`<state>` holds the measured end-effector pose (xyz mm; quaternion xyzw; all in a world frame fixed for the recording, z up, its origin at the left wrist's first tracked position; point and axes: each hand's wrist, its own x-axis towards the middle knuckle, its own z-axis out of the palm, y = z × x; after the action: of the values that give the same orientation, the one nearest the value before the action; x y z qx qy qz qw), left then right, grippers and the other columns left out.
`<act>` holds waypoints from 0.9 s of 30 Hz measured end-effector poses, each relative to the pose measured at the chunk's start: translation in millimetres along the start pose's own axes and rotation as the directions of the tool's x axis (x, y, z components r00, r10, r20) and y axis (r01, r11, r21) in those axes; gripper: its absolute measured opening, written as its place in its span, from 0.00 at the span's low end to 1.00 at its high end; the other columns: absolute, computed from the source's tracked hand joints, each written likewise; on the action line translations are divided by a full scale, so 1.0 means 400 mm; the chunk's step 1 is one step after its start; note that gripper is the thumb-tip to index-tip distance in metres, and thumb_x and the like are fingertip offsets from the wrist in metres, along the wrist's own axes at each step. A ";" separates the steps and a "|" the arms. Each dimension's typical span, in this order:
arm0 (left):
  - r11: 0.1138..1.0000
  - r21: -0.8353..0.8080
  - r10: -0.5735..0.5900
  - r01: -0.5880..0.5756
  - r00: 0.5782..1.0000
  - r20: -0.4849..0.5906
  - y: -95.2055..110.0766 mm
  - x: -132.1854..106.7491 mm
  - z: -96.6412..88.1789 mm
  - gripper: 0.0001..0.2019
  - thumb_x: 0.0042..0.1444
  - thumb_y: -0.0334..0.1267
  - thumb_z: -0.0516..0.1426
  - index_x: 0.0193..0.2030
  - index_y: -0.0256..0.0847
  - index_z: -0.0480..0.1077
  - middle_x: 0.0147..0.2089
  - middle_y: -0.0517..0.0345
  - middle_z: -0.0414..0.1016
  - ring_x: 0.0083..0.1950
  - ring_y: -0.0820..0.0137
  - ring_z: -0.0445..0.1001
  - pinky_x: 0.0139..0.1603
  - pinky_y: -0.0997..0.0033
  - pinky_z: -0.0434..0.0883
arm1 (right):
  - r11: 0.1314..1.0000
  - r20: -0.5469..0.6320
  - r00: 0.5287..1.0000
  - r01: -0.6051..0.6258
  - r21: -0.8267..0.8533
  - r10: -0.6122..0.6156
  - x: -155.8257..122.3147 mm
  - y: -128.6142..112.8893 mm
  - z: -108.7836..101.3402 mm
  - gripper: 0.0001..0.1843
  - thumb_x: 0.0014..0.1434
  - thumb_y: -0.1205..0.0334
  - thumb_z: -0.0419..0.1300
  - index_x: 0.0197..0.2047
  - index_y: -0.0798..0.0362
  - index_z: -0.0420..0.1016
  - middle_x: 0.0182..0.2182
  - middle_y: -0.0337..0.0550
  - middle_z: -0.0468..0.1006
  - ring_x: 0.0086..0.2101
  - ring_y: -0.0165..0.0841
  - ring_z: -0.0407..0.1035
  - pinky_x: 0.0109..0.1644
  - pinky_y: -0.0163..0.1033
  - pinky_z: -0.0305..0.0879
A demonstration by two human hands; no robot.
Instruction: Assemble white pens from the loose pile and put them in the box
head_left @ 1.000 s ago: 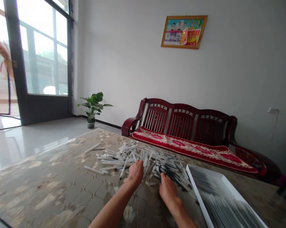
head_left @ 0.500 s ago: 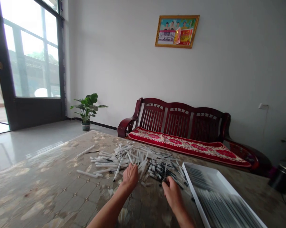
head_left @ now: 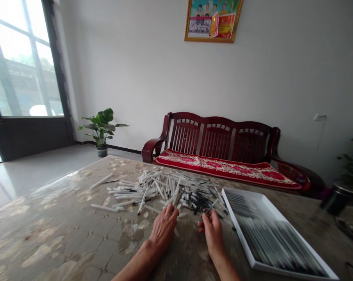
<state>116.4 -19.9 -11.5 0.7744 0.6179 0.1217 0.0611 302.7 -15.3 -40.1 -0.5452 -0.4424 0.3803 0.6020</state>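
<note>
A loose heap of white pen barrels [head_left: 122, 192] with black ends lies across the tabletop. My left hand [head_left: 164, 226] is at the near edge of this heap, knuckles up and fingers bent down. Whatever its fingertips pinch is hidden under the hand. To its right, my right hand [head_left: 212, 230] is closed around a thin pen refill [head_left: 213, 204] that slants up and to the right. Black pen caps [head_left: 200, 201] lie just beyond the right hand. Right of that hand stands a white shallow box [head_left: 243, 244] with rows of thin dark refills [head_left: 282, 244] inside.
The patterned table [head_left: 62, 218] fills the foreground. Past its far edge is a dark red wooden bench [head_left: 217, 136] with a red floral cover. A black cylindrical container [head_left: 337, 199] and cables sit at the right. A potted plant [head_left: 102, 127] stands on the floor at the left.
My left hand has drawn back from the heap, towards me and slightly right. My right hand has lifted a refill, which now shows above its fingers. The head view has tilted down.
</note>
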 end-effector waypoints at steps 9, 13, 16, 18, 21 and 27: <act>0.985 -0.057 -0.159 0.162 0.985 0.066 0.014 -0.020 -0.012 0.11 0.62 0.43 0.49 0.47 0.43 0.66 0.46 0.52 0.77 0.47 0.60 0.77 0.41 0.67 0.67 | 0.998 -0.001 0.999 0.052 -0.020 -0.052 -0.016 -0.023 -0.003 0.22 0.50 0.38 0.58 0.33 0.49 0.68 0.19 0.33 0.66 0.21 0.30 0.64 0.20 0.33 0.62; 0.986 -0.022 -0.160 0.164 0.981 0.113 0.031 -0.032 -0.022 0.13 0.59 0.44 0.51 0.47 0.42 0.68 0.46 0.48 0.79 0.48 0.55 0.78 0.42 0.62 0.69 | 0.999 0.019 0.999 0.030 0.019 -0.030 -0.024 -0.022 0.002 0.22 0.50 0.40 0.60 0.38 0.50 0.69 0.19 0.31 0.66 0.19 0.30 0.63 0.18 0.32 0.60; 0.989 0.009 -0.147 0.148 0.978 0.148 0.039 -0.036 -0.027 0.13 0.58 0.41 0.50 0.47 0.42 0.68 0.47 0.47 0.78 0.48 0.55 0.77 0.42 0.61 0.70 | 0.999 0.050 0.998 0.029 0.045 -0.031 -0.027 -0.015 0.005 0.22 0.50 0.42 0.61 0.39 0.51 0.69 0.23 0.34 0.71 0.23 0.32 0.67 0.21 0.33 0.64; 0.991 0.024 -0.132 0.130 0.977 0.170 0.042 -0.038 -0.030 0.14 0.56 0.37 0.50 0.49 0.42 0.67 0.48 0.47 0.77 0.49 0.56 0.77 0.42 0.62 0.70 | 0.998 0.081 0.996 0.025 0.052 -0.029 -0.028 -0.012 0.005 0.23 0.51 0.41 0.60 0.40 0.52 0.70 0.26 0.38 0.75 0.25 0.33 0.69 0.23 0.34 0.66; 0.994 0.029 -0.113 0.109 0.973 0.203 0.042 -0.040 -0.037 0.20 0.52 0.30 0.52 0.53 0.41 0.65 0.51 0.45 0.76 0.50 0.57 0.77 0.44 0.63 0.69 | 0.997 0.106 0.993 0.034 0.072 -0.042 -0.029 -0.011 0.003 0.27 0.54 0.37 0.56 0.42 0.53 0.72 0.32 0.43 0.78 0.28 0.34 0.72 0.25 0.35 0.68; 0.924 -0.340 -0.137 0.177 0.981 0.139 0.013 -0.034 -0.049 0.19 0.45 0.25 0.56 0.46 0.39 0.69 0.36 0.52 0.79 0.43 0.58 0.78 0.43 0.64 0.70 | 0.989 0.066 0.998 0.015 0.150 -0.025 -0.031 -0.019 0.002 0.27 0.52 0.34 0.58 0.38 0.52 0.71 0.24 0.38 0.76 0.23 0.32 0.69 0.22 0.34 0.66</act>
<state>113.3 -35.4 7.2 0.7045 0.6420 0.1809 0.2423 297.7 -27.6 -34.1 -0.4808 -0.4382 0.4244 0.6298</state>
